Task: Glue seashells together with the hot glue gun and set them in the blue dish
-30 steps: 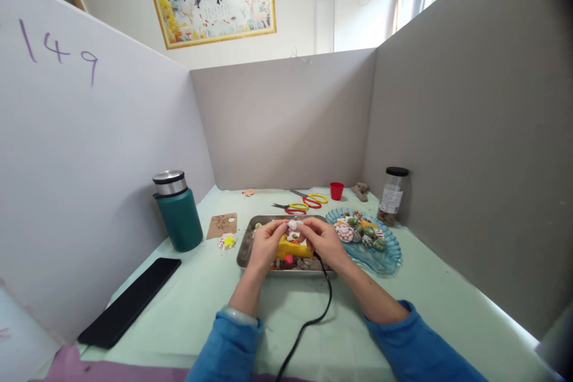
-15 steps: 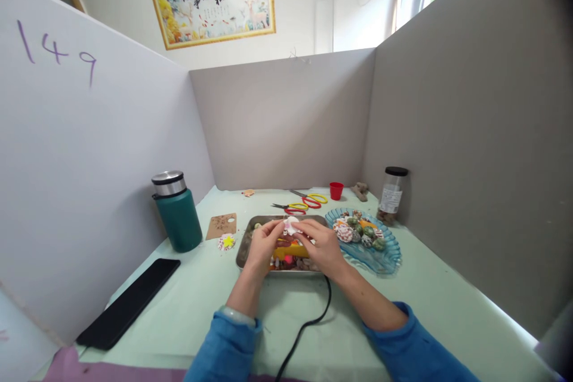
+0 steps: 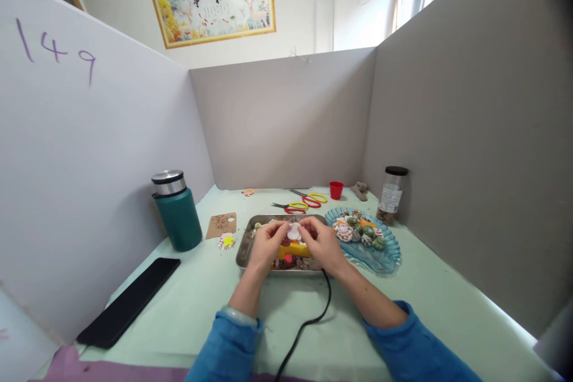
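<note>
Between both hands, above the metal tray (image 3: 240, 259), is a small white rounded piece (image 3: 293, 231) that looks like a shell. My left hand (image 3: 267, 243) pinches its left edge with thumb and fingertips. At the opposite edge, my right hand (image 3: 323, 245) grips it the same way. Below the hands, a yellow tool (image 3: 293, 249) lies in the tray among small colourful pieces, partly covered by my fingers. A black cord (image 3: 308, 323) runs from the tray toward me.
Right of the tray is a blue glass dish (image 3: 380, 259) of painted shells. Behind lie two pairs of scissors (image 3: 295, 207) and a red cup (image 3: 336, 190). A green bottle (image 3: 178, 215), black phone-like slab (image 3: 129, 303) and cardboard piece (image 3: 221, 225) are left; a jar (image 3: 392, 196) stands right.
The white piece has been turned so its smooth round face shows more. My fingers have shifted outward to its two edges, and my right hand has moved slightly right.
</note>
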A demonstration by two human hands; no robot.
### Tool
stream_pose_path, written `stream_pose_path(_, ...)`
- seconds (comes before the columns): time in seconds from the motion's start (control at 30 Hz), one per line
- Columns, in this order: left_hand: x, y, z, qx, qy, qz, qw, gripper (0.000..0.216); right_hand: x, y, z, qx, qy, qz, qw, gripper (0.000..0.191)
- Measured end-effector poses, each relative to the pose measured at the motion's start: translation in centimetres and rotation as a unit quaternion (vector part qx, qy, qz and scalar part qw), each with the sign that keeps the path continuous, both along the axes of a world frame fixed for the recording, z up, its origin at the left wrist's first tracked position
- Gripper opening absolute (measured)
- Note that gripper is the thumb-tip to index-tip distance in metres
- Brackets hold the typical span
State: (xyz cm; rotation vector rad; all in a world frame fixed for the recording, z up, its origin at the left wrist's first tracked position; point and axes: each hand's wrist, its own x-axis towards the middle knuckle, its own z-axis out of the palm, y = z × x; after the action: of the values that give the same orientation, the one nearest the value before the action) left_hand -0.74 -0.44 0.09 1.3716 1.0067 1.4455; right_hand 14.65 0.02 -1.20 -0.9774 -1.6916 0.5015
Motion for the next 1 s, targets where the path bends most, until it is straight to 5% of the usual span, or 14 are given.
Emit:
stream_pose_path(0.6,-0.1,0.0,0.2,-0.025,-0.049,-0.024,0.998,0.042,-0.7,-0.1,0.7,-0.133,0.147,0.147,0.969,0.022)
stream_pose_path(0.73,-0.8,0.2,0.4,-0.020,-0.125,0.022,0.992,0.044,-0.3,-0.1,0.8,-0.041,-0.033,0.053,0.997,0.032)
stream_pose_path(0.87,-1.2,0.6,0.6,-0.013,-0.146,0.027,0.989,0.043,0.1,0.2,0.3,-0.038,-0.299,-0.025,0.953,0.034)
stream_pose_path(1.0,-1.4,0.7,0.8,-0.003,-0.161,0.063,0.985,0.046,0.0,0.1,0.1,-0.071,-0.363,-0.008,0.929,0.026)
